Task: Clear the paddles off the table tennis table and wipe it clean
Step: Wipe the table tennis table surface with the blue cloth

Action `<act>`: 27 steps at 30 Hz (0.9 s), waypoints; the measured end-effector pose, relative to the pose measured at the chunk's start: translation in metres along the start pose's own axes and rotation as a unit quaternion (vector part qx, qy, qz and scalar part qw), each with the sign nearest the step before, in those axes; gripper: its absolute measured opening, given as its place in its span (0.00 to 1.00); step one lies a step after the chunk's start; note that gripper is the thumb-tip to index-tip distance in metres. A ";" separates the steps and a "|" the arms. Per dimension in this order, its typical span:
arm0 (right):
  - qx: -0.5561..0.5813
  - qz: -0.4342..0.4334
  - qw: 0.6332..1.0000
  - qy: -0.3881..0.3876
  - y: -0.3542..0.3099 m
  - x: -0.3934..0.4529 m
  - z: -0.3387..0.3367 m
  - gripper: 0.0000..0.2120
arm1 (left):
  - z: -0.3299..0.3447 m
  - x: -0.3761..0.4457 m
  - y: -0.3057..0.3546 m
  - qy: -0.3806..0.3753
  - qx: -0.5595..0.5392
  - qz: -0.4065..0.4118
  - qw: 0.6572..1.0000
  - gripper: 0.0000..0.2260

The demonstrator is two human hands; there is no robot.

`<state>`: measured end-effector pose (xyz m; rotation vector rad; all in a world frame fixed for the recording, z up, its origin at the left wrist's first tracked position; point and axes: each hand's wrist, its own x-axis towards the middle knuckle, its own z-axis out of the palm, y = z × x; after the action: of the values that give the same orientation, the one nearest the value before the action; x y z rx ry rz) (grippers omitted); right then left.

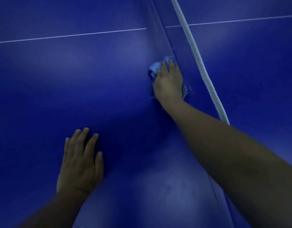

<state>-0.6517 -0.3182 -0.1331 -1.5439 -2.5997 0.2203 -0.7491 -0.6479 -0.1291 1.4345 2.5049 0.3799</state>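
Right hand [169, 79] presses cloth [156, 67] beside net [188, 51]; left hand [81, 160] flat (fingers spread) on blue table [59, 76].

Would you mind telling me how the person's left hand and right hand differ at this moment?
The right hand lies on a light blue cloth, pressing it onto the table; the left hand has nothing under it but the bare surface. The right hand reaches far out, up against the net; the left hand sits nearer the person, well away from it. Both lie palm down with their fingers fairly straight.
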 end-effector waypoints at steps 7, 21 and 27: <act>0.024 0.024 0.998 -0.044 0.053 -0.167 -0.027 0.28 | 0.000 0.001 0.000 -0.022 0.004 -0.005 1.000 0.26; 0.033 -0.097 0.995 0.008 -0.031 0.052 0.008 0.25 | 0.004 0.002 -0.006 -0.010 0.031 0.020 0.999 0.28; 0.010 -0.069 0.997 -0.015 -0.009 0.028 0.004 0.27 | 0.006 0.002 -0.007 0.007 0.028 0.028 0.999 0.28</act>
<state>-0.6738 -0.2982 -0.1350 -1.3571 -2.7048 0.2559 -0.7537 -0.6486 -0.1374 1.5312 2.5088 0.3341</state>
